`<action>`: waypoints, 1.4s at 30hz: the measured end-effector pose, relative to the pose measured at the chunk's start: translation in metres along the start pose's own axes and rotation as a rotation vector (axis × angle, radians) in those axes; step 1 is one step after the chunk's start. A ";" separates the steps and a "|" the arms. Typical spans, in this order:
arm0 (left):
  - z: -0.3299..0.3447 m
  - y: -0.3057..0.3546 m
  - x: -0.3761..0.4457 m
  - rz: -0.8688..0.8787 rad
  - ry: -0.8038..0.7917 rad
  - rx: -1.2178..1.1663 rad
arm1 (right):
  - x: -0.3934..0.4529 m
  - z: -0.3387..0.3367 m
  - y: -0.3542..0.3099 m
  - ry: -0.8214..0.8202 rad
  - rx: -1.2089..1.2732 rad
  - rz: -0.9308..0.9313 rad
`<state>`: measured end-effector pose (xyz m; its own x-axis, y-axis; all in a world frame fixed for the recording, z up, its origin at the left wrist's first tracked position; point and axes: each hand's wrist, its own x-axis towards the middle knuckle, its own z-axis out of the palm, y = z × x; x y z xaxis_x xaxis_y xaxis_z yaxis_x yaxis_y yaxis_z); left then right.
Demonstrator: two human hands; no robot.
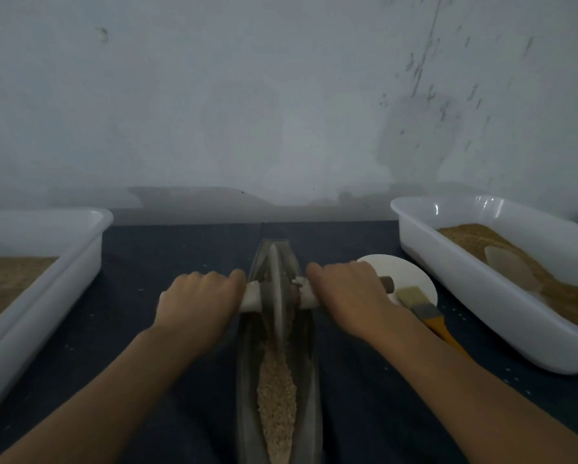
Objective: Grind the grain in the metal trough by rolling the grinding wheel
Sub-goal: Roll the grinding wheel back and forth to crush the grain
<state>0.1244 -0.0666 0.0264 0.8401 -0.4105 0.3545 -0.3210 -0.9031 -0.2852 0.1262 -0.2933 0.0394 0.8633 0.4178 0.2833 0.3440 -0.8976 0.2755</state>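
Wheel in trough, upright over grain.
Left hand and right hand each grip the axle ends, fingers curled.

Light: dim, bluish, flat.
Shadows: soft, on wall.
Glare: small highlights on right tray rim.
Focus: soft throughout.
Edges: wide-angle bending.

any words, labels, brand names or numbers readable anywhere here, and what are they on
None: no text can be read in this view.
The two white plastic tubs, the grey metal trough, the grey metal grinding wheel, the round white plate and the yellow-handled brush show no print.
The grey wall's dark marks are stains, not writing.
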 end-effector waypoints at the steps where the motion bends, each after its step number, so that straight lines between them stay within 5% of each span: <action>1: -0.003 0.001 -0.006 0.011 -0.008 -0.017 | -0.007 -0.003 -0.002 -0.013 0.011 -0.010; 8: -0.019 0.005 -0.060 0.169 -0.011 -0.097 | -0.058 -0.024 -0.020 -0.082 0.062 -0.087; 18: 0.005 -0.001 0.002 -0.019 0.028 -0.014 | 0.006 -0.003 -0.001 -0.001 -0.011 0.005; 26: -0.019 0.006 -0.051 0.166 0.013 -0.116 | -0.053 -0.018 -0.014 -0.042 -0.012 -0.102; 35: 0.004 0.000 -0.003 -0.025 0.022 -0.020 | 0.003 0.002 0.002 -0.017 -0.056 -0.004; 42: -0.015 0.004 -0.044 0.080 -0.089 -0.134 | -0.046 -0.018 -0.013 -0.166 0.080 -0.050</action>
<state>0.0797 -0.0541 0.0235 0.8429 -0.4746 0.2537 -0.4391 -0.8791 -0.1857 0.0750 -0.2986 0.0395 0.8910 0.4396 0.1137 0.4110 -0.8873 0.2093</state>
